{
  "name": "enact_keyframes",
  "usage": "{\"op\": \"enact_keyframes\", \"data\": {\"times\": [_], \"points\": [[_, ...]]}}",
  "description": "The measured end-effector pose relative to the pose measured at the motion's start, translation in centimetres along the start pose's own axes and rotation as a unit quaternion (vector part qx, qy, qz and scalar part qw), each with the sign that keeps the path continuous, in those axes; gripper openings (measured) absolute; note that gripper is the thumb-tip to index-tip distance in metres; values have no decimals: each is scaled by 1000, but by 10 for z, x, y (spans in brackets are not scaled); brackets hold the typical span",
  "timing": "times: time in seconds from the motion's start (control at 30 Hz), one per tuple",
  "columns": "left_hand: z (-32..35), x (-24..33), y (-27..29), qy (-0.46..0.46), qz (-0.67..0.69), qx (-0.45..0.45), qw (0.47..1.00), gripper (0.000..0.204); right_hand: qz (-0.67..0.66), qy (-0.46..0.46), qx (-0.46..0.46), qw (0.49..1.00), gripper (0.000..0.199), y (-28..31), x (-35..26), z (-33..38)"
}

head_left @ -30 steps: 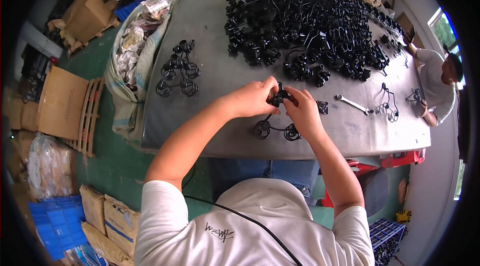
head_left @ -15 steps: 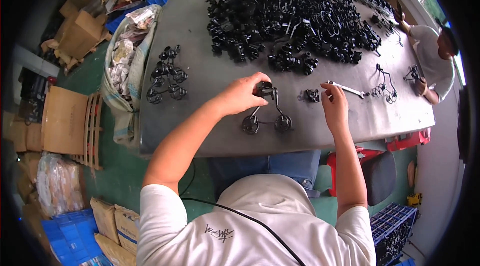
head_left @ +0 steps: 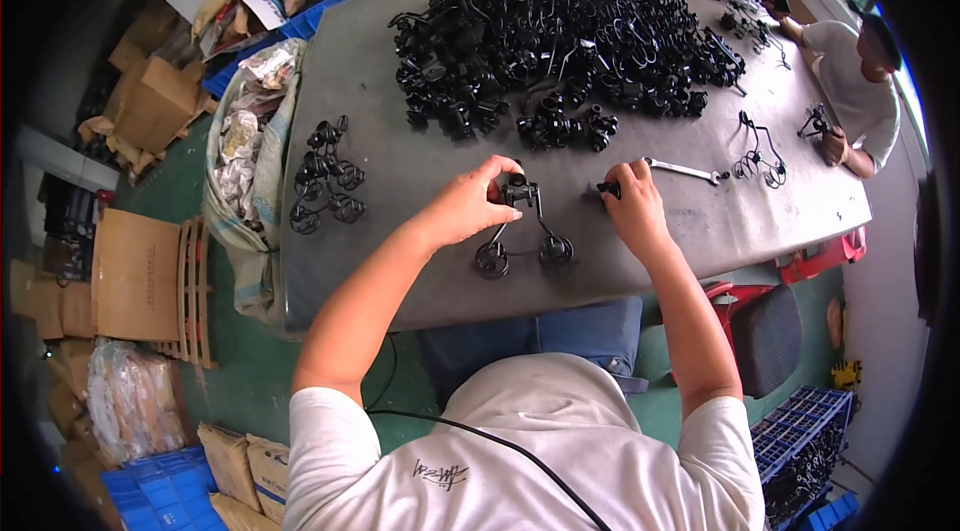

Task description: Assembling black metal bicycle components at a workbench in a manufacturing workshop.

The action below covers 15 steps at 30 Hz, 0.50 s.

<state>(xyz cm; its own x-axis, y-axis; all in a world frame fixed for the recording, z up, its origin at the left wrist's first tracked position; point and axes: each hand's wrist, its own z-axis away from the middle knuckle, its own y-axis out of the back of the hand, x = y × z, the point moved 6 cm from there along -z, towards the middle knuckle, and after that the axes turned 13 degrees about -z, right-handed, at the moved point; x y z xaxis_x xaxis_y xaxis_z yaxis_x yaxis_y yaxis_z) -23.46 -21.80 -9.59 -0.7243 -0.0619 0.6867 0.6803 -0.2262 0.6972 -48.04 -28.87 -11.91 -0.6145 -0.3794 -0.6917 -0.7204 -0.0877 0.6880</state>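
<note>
My left hand [head_left: 458,211] is closed around the top of a black metal bracket with two bent rods, each ending in a round coil [head_left: 555,250]. Thumb and fingers pinch its clamp-like head, and the coils point toward me on the table. Right of it, my right hand [head_left: 636,205] has its fingers closed over a small black part [head_left: 608,188], which is mostly hidden beneath them. Just beyond that hand lies a silver wrench [head_left: 685,169].
A large heap of black wire-and-clamp parts [head_left: 560,31] covers the far side of the metal table [head_left: 400,286]. Several similar brackets [head_left: 328,176] lie at left, another [head_left: 762,166] at right. A co-worker [head_left: 850,81] handles a part at the right edge. A woven sack [head_left: 262,171] stands by the left edge.
My right hand has come down onto the small black part and closed over it. My left hand keeps its grip on the bracket. The whole view has shifted slightly.
</note>
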Motion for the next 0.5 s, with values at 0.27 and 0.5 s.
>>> {"op": "enact_keyframes", "data": {"times": [0.27,0.5], "points": [[-3,-6,1,-29,25,-17,999,55,-49,36,11,998,14,0,-24,-5],[-6,-9,-2,-26,40,-48,998,55,-557,-272,-185,763,18,-48,-34,1]]}}
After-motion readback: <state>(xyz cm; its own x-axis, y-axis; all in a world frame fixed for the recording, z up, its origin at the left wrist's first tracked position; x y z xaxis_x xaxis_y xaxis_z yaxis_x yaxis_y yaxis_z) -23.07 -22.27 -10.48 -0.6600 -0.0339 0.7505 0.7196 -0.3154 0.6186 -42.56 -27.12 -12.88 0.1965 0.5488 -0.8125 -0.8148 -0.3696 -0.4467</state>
